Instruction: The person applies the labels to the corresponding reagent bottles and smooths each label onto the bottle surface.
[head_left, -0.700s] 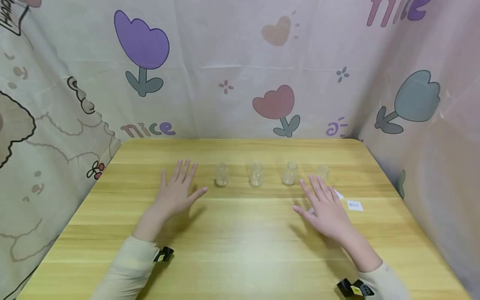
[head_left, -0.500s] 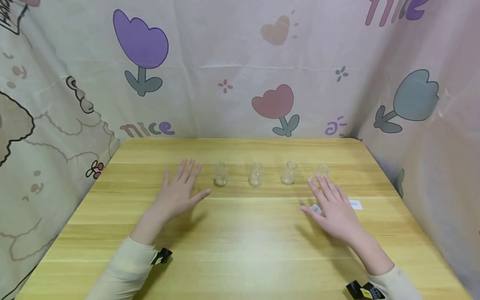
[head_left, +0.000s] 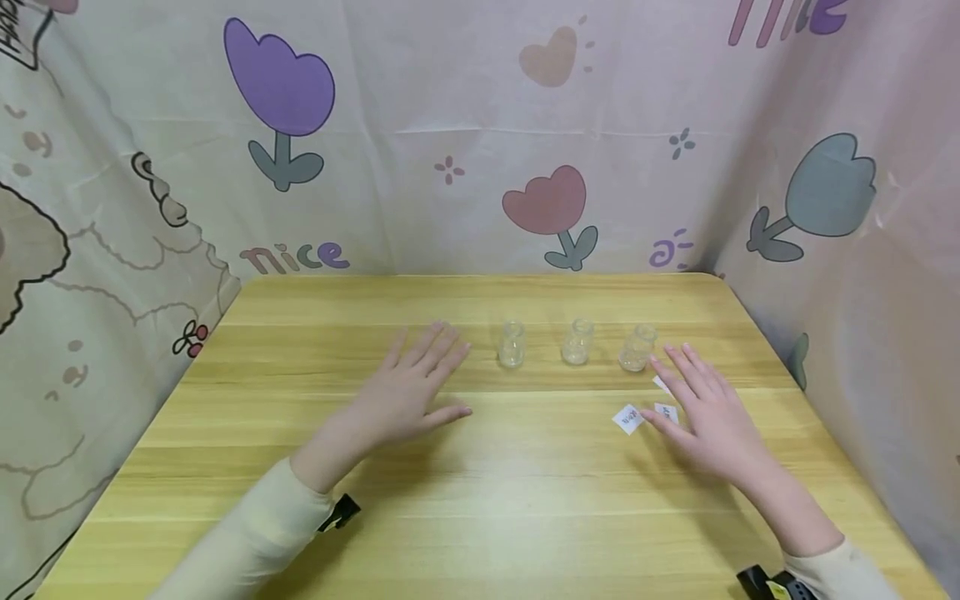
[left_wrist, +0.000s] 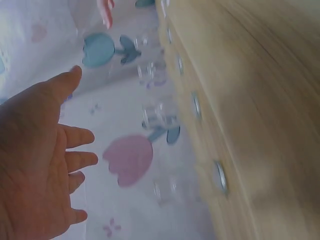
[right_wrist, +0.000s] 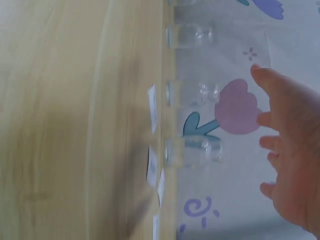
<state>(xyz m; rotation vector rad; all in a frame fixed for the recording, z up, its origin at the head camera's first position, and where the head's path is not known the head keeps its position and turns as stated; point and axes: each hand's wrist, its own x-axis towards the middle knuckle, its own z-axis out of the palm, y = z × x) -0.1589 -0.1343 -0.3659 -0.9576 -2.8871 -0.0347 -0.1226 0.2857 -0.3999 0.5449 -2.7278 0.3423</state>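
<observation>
The cloth [head_left: 405, 217] reads "nice"; the slips' [head_left: 628, 418] print is too small to read. Since the earlier frame, the left hand [head_left: 397, 396] has moved right, hiding the leftmost jar in the head view; the right hand [head_left: 712, 421] has too, baring more slips. Both hands are empty, fingers straight and apart. Three jars [head_left: 577, 342] show between them, upright on the table [head_left: 495, 475].

From left fingertips [head_left: 459, 355] to right fingertips [head_left: 658, 367], passage is hindered by glass bottles [head_left: 577, 343]; between the thumbs [head_left: 450, 415], room is left.
</observation>
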